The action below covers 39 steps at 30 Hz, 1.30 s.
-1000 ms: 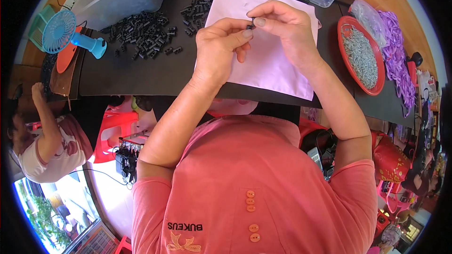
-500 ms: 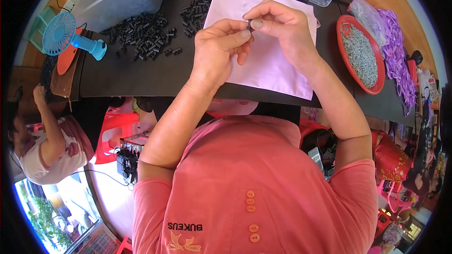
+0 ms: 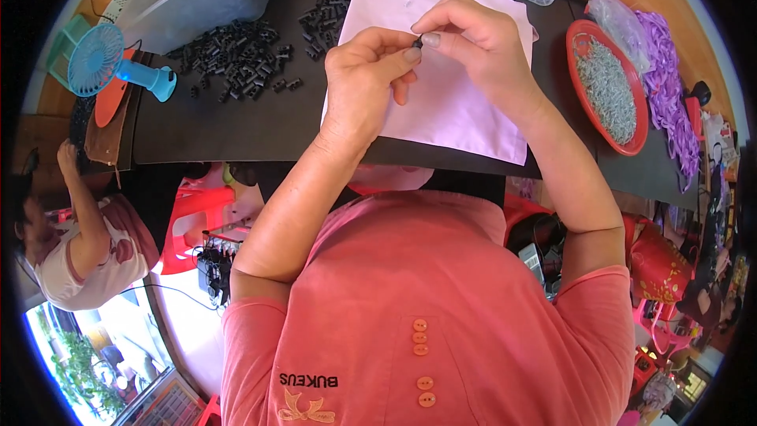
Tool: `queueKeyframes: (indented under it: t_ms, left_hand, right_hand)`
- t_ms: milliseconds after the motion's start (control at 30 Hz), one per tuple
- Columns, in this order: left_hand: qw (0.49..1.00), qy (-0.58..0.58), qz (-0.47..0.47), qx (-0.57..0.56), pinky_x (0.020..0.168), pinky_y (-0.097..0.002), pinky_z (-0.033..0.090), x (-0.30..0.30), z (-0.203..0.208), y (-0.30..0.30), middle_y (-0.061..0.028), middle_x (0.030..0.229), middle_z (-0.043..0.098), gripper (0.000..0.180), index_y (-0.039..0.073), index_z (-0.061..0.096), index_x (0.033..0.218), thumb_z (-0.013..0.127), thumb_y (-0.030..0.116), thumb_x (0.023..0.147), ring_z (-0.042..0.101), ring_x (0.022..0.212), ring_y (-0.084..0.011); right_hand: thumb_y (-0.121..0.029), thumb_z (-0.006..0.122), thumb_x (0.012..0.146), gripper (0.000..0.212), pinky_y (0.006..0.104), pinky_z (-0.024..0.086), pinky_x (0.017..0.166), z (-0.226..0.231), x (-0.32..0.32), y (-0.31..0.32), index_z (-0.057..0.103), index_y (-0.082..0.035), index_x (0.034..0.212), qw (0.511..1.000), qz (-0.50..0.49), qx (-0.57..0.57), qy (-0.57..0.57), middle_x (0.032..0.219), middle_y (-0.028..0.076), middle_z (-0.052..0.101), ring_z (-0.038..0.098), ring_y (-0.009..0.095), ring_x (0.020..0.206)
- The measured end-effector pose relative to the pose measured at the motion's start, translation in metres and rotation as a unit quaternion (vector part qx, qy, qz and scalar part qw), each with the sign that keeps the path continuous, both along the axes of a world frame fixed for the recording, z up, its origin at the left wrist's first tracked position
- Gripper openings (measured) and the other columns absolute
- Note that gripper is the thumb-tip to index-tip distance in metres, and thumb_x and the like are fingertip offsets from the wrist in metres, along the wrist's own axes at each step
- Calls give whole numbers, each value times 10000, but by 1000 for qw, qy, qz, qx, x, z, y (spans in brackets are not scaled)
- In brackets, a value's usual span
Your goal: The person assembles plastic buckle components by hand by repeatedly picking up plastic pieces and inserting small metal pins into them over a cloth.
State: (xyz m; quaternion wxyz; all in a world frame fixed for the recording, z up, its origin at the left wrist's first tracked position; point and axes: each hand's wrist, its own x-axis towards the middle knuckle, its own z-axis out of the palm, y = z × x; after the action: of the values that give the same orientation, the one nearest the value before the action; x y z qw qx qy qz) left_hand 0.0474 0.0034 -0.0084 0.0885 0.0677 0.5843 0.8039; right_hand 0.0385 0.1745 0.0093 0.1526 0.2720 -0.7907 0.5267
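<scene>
Between the fingertips of both hands is a small black plastic part (image 3: 418,42), mostly covered by my thumbs and fingers. My left hand (image 3: 364,71) pinches it from the left, thumb against index finger. My right hand (image 3: 477,41) closes thumb and index finger on its other side. Both hands hover over a pink cloth (image 3: 449,114) spread on the dark table. Left of the cloth lies a loose heap of similar black plastic parts (image 3: 233,55), with more of them (image 3: 325,24) along the cloth's edge.
A red bowl (image 3: 575,79) of small silvery metal pieces stands right, beside purple ribbon (image 3: 670,87) and a clear plastic bag (image 3: 615,28). Translucent bins (image 3: 213,8) with black parts stand at the back. A blue fan (image 3: 146,79) is on the left; another person (image 3: 91,244) sits beyond.
The black part has turned or tilted between my fingertips, and less of it shows now. My hands stay nearly in place over the cloth.
</scene>
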Motion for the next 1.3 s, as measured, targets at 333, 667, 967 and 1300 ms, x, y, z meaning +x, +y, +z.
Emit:
queueKeyframes:
  t_ms: [333, 667, 967, 1300]
  left_hand:
    - [999, -29, -15, -39, 453, -215, 379, 0, 2, -4, -53, 701, 612, 92, -52, 657, 901, 661, -31, 811, 529, 559, -90]
    - [997, 15, 2, -72, 504, -195, 390, 1, -1, -2, -64, 765, 640, 128, -57, 647, 961, 651, 7, 850, 546, 596, -88]
    - [999, -1, 10, -32, 455, -200, 364, 3, 2, 1, -43, 713, 605, 102, -53, 648, 927, 656, -14, 833, 537, 576, -79]
    - [999, -22, -7, -45, 442, -198, 350, 0, 2, -2, -59, 708, 618, 86, -62, 651, 910, 648, -29, 830, 521, 555, -75]
  right_hand:
    - [114, 528, 722, 210, 304, 435, 640, 2, -1, 3, 590, 12, 895, 967, 17, 166, 190, 818, 84, 546, 548, 189, 726]
    - [46, 573, 745, 178, 295, 495, 679, -5, -4, 3, 620, 2, 912, 998, 22, 35, 39, 821, 91, 625, 614, 197, 721]
    - [-19, 594, 792, 138, 281, 492, 676, -7, 0, 1, 636, 23, 917, 994, 1, -12, -113, 804, 93, 664, 623, 158, 714]
    - [-14, 591, 768, 108, 303, 478, 625, 1, 6, -5, 617, 15, 868, 959, -76, 195, 193, 781, 113, 631, 618, 236, 680]
